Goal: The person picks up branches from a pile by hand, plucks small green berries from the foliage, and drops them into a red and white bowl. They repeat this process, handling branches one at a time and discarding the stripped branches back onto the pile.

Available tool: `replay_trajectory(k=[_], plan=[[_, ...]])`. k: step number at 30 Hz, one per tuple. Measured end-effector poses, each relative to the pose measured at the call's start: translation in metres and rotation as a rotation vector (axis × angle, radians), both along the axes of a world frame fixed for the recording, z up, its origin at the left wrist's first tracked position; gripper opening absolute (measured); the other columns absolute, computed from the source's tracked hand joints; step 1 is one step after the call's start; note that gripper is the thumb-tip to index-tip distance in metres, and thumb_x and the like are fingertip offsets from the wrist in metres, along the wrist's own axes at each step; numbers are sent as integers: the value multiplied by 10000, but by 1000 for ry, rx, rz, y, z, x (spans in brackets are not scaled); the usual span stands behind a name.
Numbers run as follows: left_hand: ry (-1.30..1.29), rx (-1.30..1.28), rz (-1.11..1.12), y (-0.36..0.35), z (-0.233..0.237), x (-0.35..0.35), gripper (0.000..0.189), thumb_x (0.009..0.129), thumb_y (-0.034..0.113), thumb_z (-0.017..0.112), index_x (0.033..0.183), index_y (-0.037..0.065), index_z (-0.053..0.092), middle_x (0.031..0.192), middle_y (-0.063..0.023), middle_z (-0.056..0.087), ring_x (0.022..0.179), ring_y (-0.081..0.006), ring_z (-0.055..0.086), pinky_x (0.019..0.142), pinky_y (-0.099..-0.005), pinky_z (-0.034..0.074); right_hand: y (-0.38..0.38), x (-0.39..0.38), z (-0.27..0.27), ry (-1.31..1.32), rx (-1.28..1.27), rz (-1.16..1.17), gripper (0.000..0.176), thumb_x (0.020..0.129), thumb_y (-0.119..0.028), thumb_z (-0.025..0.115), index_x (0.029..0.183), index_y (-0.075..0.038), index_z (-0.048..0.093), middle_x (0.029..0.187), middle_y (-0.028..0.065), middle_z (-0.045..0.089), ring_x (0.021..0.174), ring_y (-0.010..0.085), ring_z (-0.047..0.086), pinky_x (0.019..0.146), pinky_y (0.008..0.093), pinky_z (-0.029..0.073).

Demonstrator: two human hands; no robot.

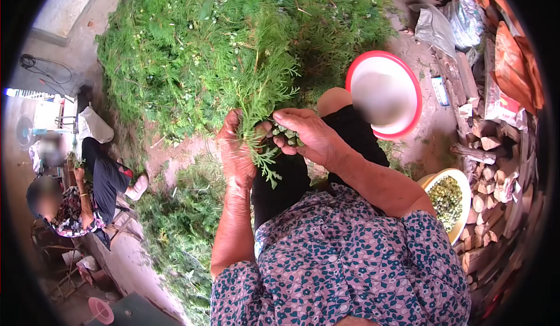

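A feathery green sprig point(256, 128) is held upright in my left hand point(234, 151), whose fingers close round its lower part. Beside it, my right hand point(306, 134) is curled palm up round several small green cones point(286, 134), its thumb near the sprig. Both hands are over my lap, close together. Beyond them lies a large heap of green branches point(192, 46). A white basin with a red rim point(417, 86) stands right of my knee. Farther down on the right, a yellowish bowl point(465, 193) holds many small green cones.
Another person point(96, 180) sits at the left, holding a bit of greenery. More cut branches point(181, 221) lie on the ground left of my legs. Stacked firewood point(487, 194) and plastic bags point(464, 19) line the right side.
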State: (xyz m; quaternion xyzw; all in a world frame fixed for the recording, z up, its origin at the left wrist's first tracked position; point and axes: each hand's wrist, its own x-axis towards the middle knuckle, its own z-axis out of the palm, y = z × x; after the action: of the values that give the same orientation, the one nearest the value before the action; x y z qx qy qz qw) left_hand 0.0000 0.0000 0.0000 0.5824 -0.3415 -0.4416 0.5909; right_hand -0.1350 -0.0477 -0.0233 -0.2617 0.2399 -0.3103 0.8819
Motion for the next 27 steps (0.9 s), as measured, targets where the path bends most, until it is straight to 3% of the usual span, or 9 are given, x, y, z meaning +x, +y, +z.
replay_trajectory(k=[3, 5, 6, 8, 11, 18, 21, 24, 27], plan=[[-81, 20, 43, -2, -1, 4, 151, 723, 52, 674, 851, 52, 593, 677, -9, 585, 524, -63, 454, 460, -191, 321, -2, -1, 1, 73, 25, 18, 243, 874, -265, 530, 884, -23, 551, 767, 73, 570, 596, 116, 507, 427, 213, 351], [155, 261, 125, 0, -8, 15, 102, 708, 34, 671, 774, 59, 597, 682, -7, 582, 522, -67, 436, 460, -189, 306, 2, -2, -2, 174, -320, -17, 191, 879, -196, 520, 937, -17, 553, 832, 62, 559, 668, 117, 528, 501, 216, 412], [139, 138, 93, -1, -3, 14, 121, 699, 30, 673, 793, 59, 603, 701, -12, 584, 531, -73, 431, 467, -191, 305, 2, -1, -2, 205, -434, -33, 178, 881, -173, 517, 955, -16, 554, 854, 59, 555, 693, 117, 535, 526, 217, 432], [140, 180, 88, 0, -10, 19, 148, 696, 21, 667, 822, 56, 597, 714, -14, 585, 533, -72, 431, 466, -190, 303, 0, 1, 3, 126, -43, -1, 163, 880, -173, 514, 925, -20, 550, 826, 79, 567, 624, 109, 518, 472, 203, 401], [148, 163, 98, -1, -11, 18, 159, 685, 7, 644, 823, 55, 582, 691, -1, 567, 503, -60, 406, 442, -195, 287, -2, 7, -2, 133, 87, 28, 171, 878, -182, 520, 920, -19, 551, 782, 92, 573, 571, 109, 508, 425, 203, 378], [307, 105, 179, -3, -9, 36, 215, 688, -30, 597, 878, 59, 551, 722, -9, 560, 506, -64, 405, 452, -198, 306, 0, -7, -1, 105, 17, 119, 210, 892, -231, 503, 855, -28, 540, 722, 61, 547, 515, 90, 468, 386, 202, 315], [389, 11, 188, 1, -3, 63, 160, 735, 14, 609, 868, 60, 531, 718, -42, 562, 505, -118, 447, 495, -235, 382, -4, -40, 20, 242, -90, -174, 224, 905, -244, 460, 930, -29, 522, 743, 44, 525, 559, 88, 466, 437, 189, 342], [479, -92, 197, 11, -8, 105, 136, 777, 120, 631, 831, 75, 515, 652, -49, 552, 548, -169, 519, 535, -279, 419, -48, -99, -21, -119, 146, -401, 158, 880, -149, 499, 951, -8, 506, 746, 73, 541, 570, 118, 490, 434, 199, 367], [555, -193, 274, 23, 1, 134, 170, 820, 153, 597, 902, 17, 536, 668, -50, 518, 585, -156, 476, 560, -286, 414, -82, -158, -53, 44, 161, -719, 150, 877, -125, 505, 958, 1, 504, 748, 108, 555, 639, 174, 540, 457, 238, 414]])
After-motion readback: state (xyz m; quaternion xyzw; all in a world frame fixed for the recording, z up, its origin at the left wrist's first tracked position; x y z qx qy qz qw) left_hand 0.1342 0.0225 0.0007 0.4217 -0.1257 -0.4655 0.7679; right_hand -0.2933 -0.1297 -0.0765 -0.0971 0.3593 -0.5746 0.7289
